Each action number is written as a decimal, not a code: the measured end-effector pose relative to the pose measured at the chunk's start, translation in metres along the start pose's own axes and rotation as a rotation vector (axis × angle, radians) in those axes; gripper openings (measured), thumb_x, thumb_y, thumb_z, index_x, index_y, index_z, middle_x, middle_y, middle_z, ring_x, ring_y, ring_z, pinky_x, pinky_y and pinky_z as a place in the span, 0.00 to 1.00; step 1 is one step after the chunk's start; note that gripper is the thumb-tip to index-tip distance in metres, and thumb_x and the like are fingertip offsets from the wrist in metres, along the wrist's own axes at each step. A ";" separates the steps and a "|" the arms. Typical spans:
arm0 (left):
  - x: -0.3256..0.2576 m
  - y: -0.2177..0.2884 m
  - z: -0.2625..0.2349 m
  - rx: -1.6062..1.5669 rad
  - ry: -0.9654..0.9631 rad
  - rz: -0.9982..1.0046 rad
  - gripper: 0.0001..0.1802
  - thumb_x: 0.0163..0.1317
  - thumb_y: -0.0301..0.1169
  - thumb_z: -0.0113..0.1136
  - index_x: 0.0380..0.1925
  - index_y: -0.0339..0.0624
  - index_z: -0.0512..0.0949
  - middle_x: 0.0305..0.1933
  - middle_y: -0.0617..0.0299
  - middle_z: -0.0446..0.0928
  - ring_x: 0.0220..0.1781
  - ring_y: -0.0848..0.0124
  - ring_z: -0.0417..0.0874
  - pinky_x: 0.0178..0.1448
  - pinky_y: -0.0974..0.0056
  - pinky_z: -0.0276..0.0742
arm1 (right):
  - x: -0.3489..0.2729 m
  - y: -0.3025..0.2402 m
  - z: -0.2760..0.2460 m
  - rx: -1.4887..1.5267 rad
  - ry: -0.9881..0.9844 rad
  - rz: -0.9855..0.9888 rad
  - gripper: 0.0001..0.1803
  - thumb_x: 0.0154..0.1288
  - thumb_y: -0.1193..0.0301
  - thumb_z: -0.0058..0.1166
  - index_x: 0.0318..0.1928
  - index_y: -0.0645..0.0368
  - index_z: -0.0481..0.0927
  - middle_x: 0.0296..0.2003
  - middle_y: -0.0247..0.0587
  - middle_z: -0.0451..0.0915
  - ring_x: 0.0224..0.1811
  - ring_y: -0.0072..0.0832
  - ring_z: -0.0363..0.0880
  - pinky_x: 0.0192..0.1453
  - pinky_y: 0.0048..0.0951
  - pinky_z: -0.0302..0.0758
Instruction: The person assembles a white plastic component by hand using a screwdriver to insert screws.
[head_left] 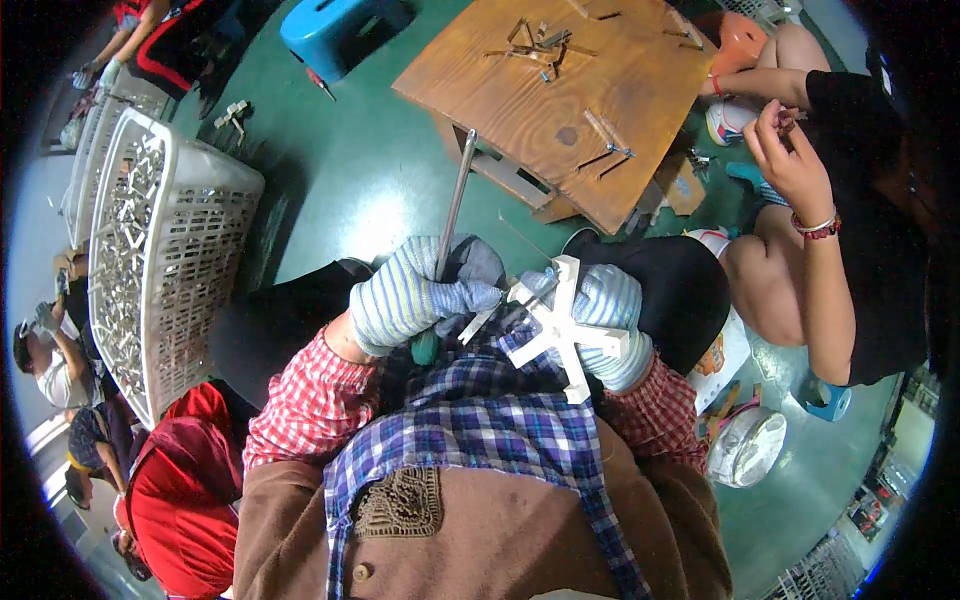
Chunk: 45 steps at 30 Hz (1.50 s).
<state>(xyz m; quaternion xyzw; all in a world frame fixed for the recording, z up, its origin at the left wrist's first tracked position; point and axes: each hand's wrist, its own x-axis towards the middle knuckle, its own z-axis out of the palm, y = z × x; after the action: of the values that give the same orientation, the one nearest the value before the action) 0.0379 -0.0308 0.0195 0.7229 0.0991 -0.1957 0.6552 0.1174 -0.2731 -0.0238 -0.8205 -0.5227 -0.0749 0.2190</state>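
Note:
My left hand [420, 290], in a grey and blue striped glove, is closed around a screwdriver [458, 200]. Its long metal shaft points away from me, and part of a green handle [425, 347] shows below the glove. The thumb and fingertips come together near a small piece that I cannot make out. In the gloved right hand [605, 305] is a white star-shaped base [562, 332] with several arms, held above my lap. A narrow white strip [475, 325] shows between the hands, against the plaid apron [470, 420].
A wooden table [520, 110] ahead carries several small metal parts [540, 42]. To the left stands a white basket [215, 190] full of white and metal pieces. A co-worker [870, 200] sits close on the right. A blue stool [330, 38] is at the far left.

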 end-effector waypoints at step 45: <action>-0.107 0.077 -0.013 -0.408 -0.292 -0.455 0.30 0.73 0.34 0.46 0.71 0.40 0.54 0.32 0.53 0.82 0.23 0.72 0.83 0.26 0.72 0.79 | -0.038 0.029 0.043 0.903 -0.410 0.321 0.30 0.70 0.59 0.44 0.68 0.55 0.59 0.67 0.50 0.56 0.55 0.61 0.59 0.48 0.60 0.71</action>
<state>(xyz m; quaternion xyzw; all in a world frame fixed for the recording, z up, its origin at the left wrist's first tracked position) -0.0264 -0.0150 0.1347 0.5008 0.2002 -0.4144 0.7331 0.1218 -0.2963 -0.0839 -0.7121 -0.4025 0.3546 0.4529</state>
